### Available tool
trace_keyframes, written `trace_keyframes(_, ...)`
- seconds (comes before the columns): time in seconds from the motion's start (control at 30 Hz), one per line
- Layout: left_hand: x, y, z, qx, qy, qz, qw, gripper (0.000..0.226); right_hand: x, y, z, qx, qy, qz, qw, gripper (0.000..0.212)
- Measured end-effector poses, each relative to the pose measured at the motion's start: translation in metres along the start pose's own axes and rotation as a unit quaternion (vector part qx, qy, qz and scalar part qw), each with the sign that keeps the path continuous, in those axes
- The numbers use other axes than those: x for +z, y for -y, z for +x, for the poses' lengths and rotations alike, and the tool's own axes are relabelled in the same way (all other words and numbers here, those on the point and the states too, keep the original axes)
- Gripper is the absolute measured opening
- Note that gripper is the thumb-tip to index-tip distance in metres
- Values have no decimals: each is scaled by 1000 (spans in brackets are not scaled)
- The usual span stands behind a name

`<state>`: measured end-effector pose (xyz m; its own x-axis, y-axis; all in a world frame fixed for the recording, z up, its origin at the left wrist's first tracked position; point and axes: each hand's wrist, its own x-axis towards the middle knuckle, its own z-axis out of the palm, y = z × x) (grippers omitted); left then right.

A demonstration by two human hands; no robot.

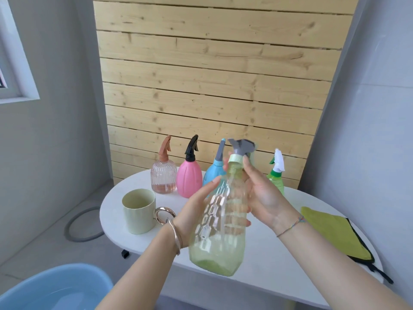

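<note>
The left hand wrapped the green spray bottle; the right hand gripped its collar, likely unscrewing the head, which next needed a steady counter-twist.

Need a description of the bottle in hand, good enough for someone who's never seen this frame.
Over the white oval table in front of the wood-slat wall, a pale green spray bottle is tilted, left hand on its body, right hand at its neck. Unlike the row of bottles standing behind, it is clear, faceted, grey-triggered and lifted off the table.
</note>
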<state>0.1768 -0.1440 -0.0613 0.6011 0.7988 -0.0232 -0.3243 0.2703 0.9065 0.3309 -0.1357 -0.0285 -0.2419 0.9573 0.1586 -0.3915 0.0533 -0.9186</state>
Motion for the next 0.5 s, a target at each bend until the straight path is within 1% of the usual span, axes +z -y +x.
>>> trace_keyframes(0.03,-1,1,-1,-12,15,-5,1000,60,-2,2,2,-8,-6,25,1000,33)
trace_keyframes(0.1,-3,3,-1,-22,9,14,1000,60,-7,9,8,-32,-42,40,998,30)
trace_keyframes(0.2,-12,2,-2,1,-27,133,991,56,-15,26,17,-67,-88,-11,994,24)
trace_keyframes(0.27,-15,6,-3,2,-35,186,982,66,-21,43,24,-95,-107,-35,989,17)
trace_keyframes(0.33,-16,13,-3,-16,-32,209,977,76,-25,62,30,-110,-104,-56,987,17)
trace_keyframes(0.43,-16,17,-3,-31,-29,237,971,80,-33,80,39,-100,-89,-61,989,17)
trace_keyframes(0.5,-18,14,-3,-29,-51,229,972,80,-39,83,46,-92,-95,-47,990,15)
